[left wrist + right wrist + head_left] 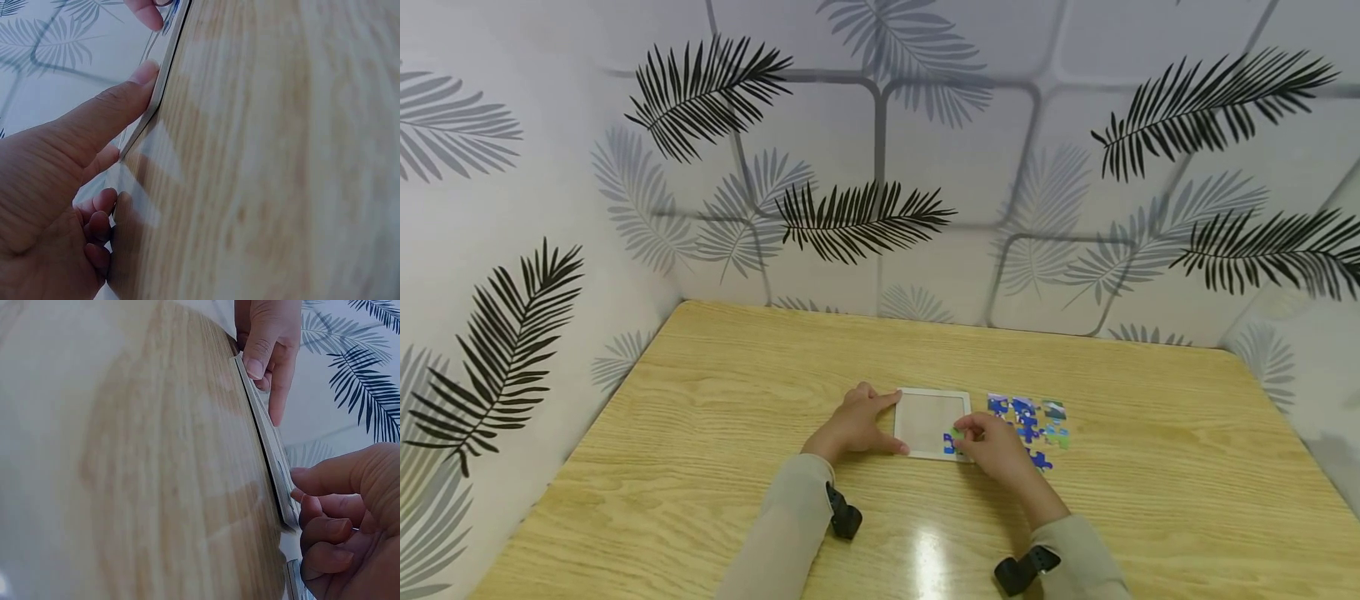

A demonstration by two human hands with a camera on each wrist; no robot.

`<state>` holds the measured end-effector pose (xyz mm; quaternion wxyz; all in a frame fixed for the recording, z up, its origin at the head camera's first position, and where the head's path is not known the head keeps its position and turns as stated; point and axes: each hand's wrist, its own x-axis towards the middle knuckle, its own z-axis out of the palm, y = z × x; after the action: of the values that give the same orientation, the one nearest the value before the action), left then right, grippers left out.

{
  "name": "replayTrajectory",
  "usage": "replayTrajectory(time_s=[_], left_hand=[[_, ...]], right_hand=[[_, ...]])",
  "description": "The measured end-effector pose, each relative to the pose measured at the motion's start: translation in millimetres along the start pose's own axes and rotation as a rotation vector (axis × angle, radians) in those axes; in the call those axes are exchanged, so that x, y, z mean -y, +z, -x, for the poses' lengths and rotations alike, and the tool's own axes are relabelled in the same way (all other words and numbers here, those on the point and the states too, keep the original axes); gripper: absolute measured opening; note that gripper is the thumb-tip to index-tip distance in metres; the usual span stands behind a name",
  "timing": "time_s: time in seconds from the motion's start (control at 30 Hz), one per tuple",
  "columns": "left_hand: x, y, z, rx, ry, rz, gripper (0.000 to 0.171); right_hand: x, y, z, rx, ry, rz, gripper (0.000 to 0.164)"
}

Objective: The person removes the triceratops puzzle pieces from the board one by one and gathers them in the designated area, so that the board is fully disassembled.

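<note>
A square puzzle tray (932,455) with a pale raised rim lies on the wooden table. My left hand (855,423) spans its left side, with a straight thumb (119,103) on the near corner and the index finger at the far one. Its other fingers curl loosely beside the tray. At the tray's near right corner, my right hand (996,448) pinches a small green and blue puzzle piece (957,434) between thumb and index finger, the fingertips partly hiding it. A blue piece (949,444) lies in that corner. The tray's wooden bottom shows elsewhere.
Several loose puzzle pieces (1022,407), blue, purple and green, lie to the right of the tray, some partly behind the right hand. The wooden table (760,375) reaches back to a wall (940,275) with a leaf pattern. Black wrist cameras sit on both sleeves.
</note>
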<state>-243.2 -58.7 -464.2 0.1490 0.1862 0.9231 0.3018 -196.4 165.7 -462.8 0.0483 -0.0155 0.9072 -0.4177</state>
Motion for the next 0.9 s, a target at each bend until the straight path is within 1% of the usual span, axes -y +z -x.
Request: replayTrajectory(time_s=[0.13,0.2,0.27,0.37,0.53,0.73,0.9], left_hand=[[-0.3,-0.1,0.3,0.001,-0.007,-0.002,0.087],[-0.3,0.0,0.2,0.000,-0.011,0.002,0.088],[-0.5,-0.1,0.3,0.002,-0.007,0.004,0.088],[-1.2,-0.4,1.0,0.006,-0.001,0.005,0.089],[-0.5,0.1,0.3,0.003,0.004,-0.003,0.090],[0.8,0.8,-1.2,0.000,0.008,-0.012,0.089],[-0.3,0.1,0.9,0.004,0.012,-0.005,0.089]], right_hand=[[0.1,0.1,-0.1,0.008,-0.007,-0.011,0.017],[0.3,-0.2,0.5,0.007,-0.024,-0.016,0.016],[0.0,-0.5,1.6,0.002,-0.046,-0.014,0.015],[-0.4,-0.4,1.6,0.003,-0.056,-0.016,0.014],[-1.4,0.5,-2.2,0.008,-0.008,-0.026,0.016],[0.5,0.2,-3.0,-0.034,-0.016,-0.043,0.013],[-0.5,0.9,-3.1,-0.030,0.009,-0.072,0.011]])
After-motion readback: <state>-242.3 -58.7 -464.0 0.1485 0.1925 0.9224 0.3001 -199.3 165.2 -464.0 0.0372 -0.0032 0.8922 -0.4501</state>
